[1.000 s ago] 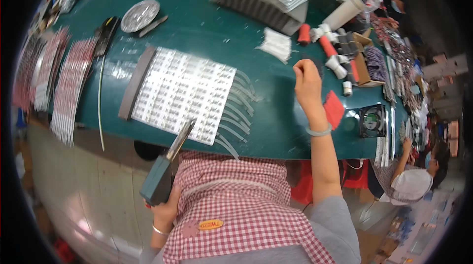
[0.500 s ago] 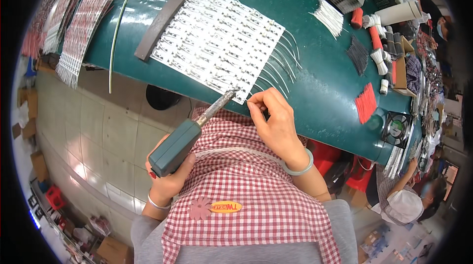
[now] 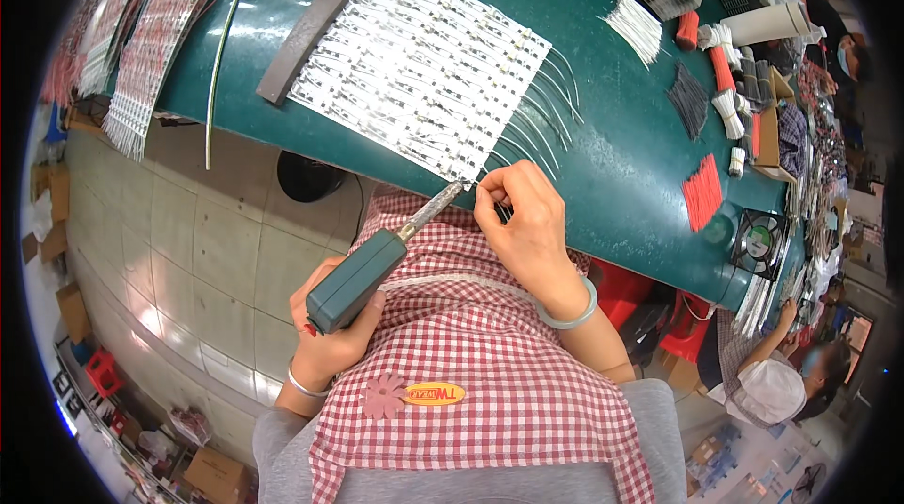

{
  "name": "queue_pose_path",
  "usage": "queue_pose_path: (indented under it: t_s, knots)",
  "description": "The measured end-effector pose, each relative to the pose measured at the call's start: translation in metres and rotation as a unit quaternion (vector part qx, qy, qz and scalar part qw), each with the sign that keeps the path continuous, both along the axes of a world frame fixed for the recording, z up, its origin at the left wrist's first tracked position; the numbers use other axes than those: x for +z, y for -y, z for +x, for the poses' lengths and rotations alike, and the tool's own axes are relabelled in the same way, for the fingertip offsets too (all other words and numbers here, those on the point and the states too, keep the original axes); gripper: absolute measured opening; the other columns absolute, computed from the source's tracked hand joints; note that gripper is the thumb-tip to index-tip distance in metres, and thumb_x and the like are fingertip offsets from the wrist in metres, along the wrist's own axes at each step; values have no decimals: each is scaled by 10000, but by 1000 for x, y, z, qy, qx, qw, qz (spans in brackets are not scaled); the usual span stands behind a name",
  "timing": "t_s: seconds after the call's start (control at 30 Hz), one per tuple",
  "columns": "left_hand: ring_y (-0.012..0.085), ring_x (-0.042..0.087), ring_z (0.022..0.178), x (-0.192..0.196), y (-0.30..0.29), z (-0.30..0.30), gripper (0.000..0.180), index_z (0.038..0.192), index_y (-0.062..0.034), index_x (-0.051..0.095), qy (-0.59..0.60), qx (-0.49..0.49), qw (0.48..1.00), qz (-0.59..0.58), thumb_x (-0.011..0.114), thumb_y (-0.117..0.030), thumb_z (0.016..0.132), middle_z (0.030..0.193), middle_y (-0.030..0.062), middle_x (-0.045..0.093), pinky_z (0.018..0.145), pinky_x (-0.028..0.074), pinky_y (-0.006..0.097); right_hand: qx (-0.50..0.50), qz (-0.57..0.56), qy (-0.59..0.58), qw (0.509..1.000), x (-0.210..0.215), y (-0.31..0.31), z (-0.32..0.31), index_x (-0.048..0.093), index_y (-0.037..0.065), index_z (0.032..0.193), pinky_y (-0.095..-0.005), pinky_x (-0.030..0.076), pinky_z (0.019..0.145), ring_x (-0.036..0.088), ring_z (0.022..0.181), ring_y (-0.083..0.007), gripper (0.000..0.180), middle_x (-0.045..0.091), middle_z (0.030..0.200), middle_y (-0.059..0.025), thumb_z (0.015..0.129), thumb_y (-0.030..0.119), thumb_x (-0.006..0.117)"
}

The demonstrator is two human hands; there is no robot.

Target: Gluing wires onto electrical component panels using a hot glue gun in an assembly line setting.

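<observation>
My left hand (image 3: 330, 339) is wrapped round the dark green handle of a soldering iron (image 3: 360, 276). The iron's tip meets the near corner of a white circuit board panel (image 3: 414, 76), which carries rows of small dark parts and thin wires. Close by that corner, my right hand (image 3: 527, 226) is closed in a pinch on what looks like a thin white wire (image 3: 477, 181), mostly hidden by the fingers. Several white wires (image 3: 544, 123) curve out from the panel's right edge. A brown bar (image 3: 315, 29) lies along its left edge.
White wires (image 3: 636, 26), black wires (image 3: 686, 101) and red wires (image 3: 702, 192) lie in bundles on the green table (image 3: 621, 151). A small fan (image 3: 757, 242) stands at the right end. Wired panels (image 3: 169, 33) overhang the left. A co-worker (image 3: 767, 391) sits at lower right.
The soldering iron and my left hand have moved right, bringing the tip to the panel's corner beside my right fingertips. My right hand has shifted only slightly.
</observation>
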State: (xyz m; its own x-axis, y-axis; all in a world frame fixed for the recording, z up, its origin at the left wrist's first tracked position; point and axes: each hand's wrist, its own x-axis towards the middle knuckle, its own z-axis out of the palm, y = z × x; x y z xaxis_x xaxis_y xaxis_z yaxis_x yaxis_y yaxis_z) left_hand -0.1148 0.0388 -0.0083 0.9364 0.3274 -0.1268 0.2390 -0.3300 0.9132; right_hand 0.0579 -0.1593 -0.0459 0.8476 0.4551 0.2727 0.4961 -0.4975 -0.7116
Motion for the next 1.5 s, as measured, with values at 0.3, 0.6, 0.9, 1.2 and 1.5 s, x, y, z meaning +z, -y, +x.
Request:
queue_pose_path:
  t_s: [0.3, 0.6, 0.9, 1.2, 1.5]
  knots:
    - [209, 659, 757, -2, 1, 1, 235, 982, 50, 702, -11, 8, 1000, -16, 758, 42, 754, 895, 124, 673, 685, 525, 312, -6, -13, 10, 1000, -1, -1, 0, 622, 8, 816, -337, 495, 600, 600, 672, -222, 137, 591, 761, -88, 776, -69, 729]
    - [232, 686, 808, -14, -1, -17, 274, 1030, 65, 722, 16, 63, 997, -34, 756, 36, 759, 968, 149, 714, 732, 544, 314, -3, -9, -6, 1000, -3, -3, -1, 607, 25, 822, -380, 495, 635, 594, 718, -262, 150, 588, 783, -94, 764, -45, 726]
    - [197, 685, 935, -14, 5, -4, 297, 1163, 58, 697, 20, 101, 990, -94, 759, 9, 876, 1060, 115, 729, 835, 550, 325, 13, -9, -31, 999, 9, 4, 1, 586, 26, 881, -430, 504, 716, 594, 816, -333, 124, 578, 846, -128, 832, 7, 698]
    - [195, 658, 1007, -37, 10, 38, 513, 1297, 35, 632, 107, 63, 989, -77, 725, 102, 797, 1221, 124, 696, 882, 528, 322, -325, -109, 75, 936, 24, 165, 56, 640, 20, 899, -436, 494, 766, 603, 860, -347, 48, 609, 890, -144, 884, 20, 685]
    - [210, 651, 1052, -46, 5, 66, 512, 1324, 54, 604, 123, 23, 991, -34, 729, 93, 828, 1270, 140, 673, 885, 535, 326, -408, -225, 154, 871, -4, 236, 57, 701, 41, 998, -416, 479, 834, 592, 973, -306, 156, 648, 1009, -87, 848, 28, 745]
